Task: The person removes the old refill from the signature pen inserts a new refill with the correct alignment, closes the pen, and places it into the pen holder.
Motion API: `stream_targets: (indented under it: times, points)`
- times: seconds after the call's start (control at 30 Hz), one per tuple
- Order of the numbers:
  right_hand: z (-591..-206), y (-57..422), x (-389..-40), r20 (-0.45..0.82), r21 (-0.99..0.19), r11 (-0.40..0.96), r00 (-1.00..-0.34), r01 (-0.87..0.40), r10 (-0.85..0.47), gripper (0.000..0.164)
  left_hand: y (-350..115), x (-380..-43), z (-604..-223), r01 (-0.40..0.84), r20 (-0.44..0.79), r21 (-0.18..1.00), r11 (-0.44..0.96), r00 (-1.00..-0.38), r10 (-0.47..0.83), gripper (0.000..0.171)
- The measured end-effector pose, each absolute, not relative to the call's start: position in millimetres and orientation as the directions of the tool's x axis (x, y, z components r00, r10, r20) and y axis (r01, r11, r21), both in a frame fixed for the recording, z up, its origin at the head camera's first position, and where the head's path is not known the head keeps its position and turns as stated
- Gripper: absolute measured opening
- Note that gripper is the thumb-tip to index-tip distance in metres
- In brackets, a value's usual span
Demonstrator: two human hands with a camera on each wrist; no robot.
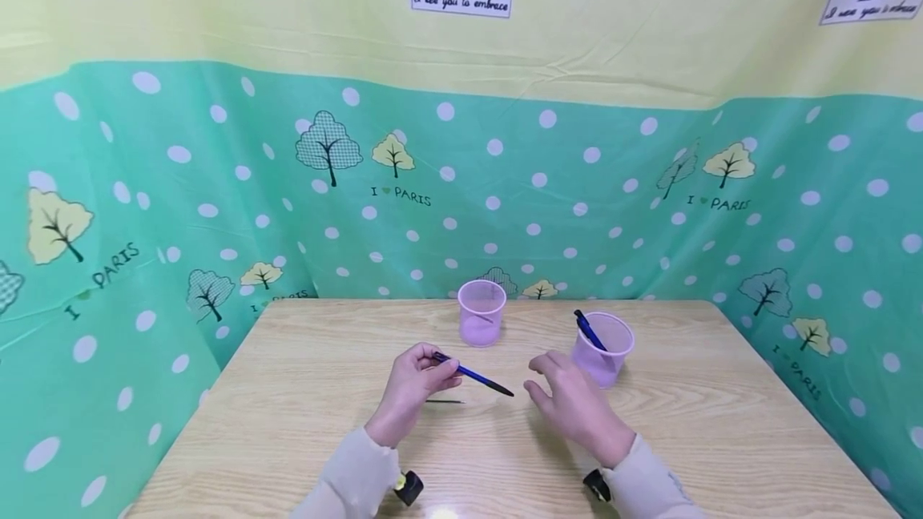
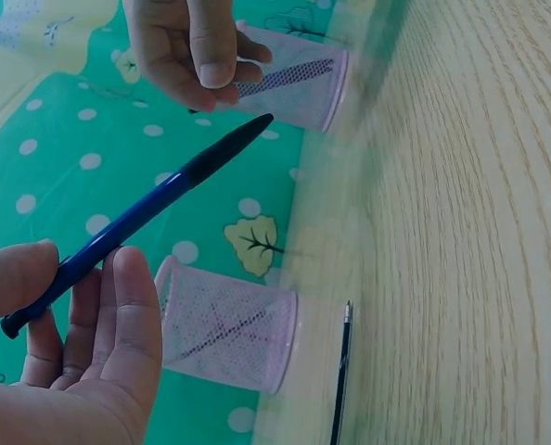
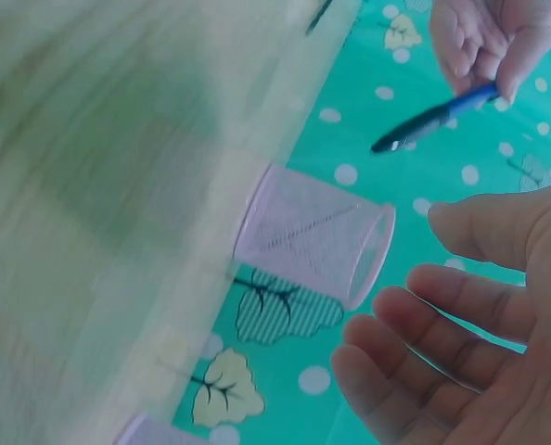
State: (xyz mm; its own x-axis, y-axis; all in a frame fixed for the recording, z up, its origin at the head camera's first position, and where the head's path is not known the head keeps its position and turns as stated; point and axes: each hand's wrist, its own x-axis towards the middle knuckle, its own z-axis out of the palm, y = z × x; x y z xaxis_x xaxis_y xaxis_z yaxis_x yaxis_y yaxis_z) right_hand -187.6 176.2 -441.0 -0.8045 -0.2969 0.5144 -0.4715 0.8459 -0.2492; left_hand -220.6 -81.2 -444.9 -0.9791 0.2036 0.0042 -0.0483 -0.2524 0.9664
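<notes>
Between thumb and fingers, my left hand [image 1: 413, 383] pinches a blue pen [image 1: 472, 376] near its back end. The pen slants down to the right, its black grip and tip pointing toward my right hand [image 1: 570, 403]. That hand is held in the air with fingers spread and nothing in them, as the right wrist view confirms. A thin dark pen refill [image 2: 342, 371] lies on the table below the left hand. Just beyond the right hand stands a pink mesh pen cup [image 1: 604, 367] with another blue pen [image 1: 590, 330] leaning in it.
A second pink mesh pen cup [image 1: 481, 327] stands near the back edge of the wooden table [image 1: 324, 343]. Behind and beside the table hangs a green and yellow patterned curtain [image 1: 404, 223].
</notes>
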Motion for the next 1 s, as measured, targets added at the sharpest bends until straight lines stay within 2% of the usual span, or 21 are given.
stream_targets:
  times: [0.63,1.0]
  points:
    - [-438.9,216.1,-191.0,0.603,-0.178,0.884,-0.758,-0.431,-0.249,0.027,-74.0,-222.3,-432.3,-0.022,0.031,0.968,-0.251,-0.979,0.203,0.029]
    - [-434.0,232.2,-187.8,0.614,-0.204,0.892,-0.763,-0.403,-0.204,0.027,-67.4,-224.5,-425.5,0.004,0.060,0.965,-0.264,-0.977,0.203,0.026]
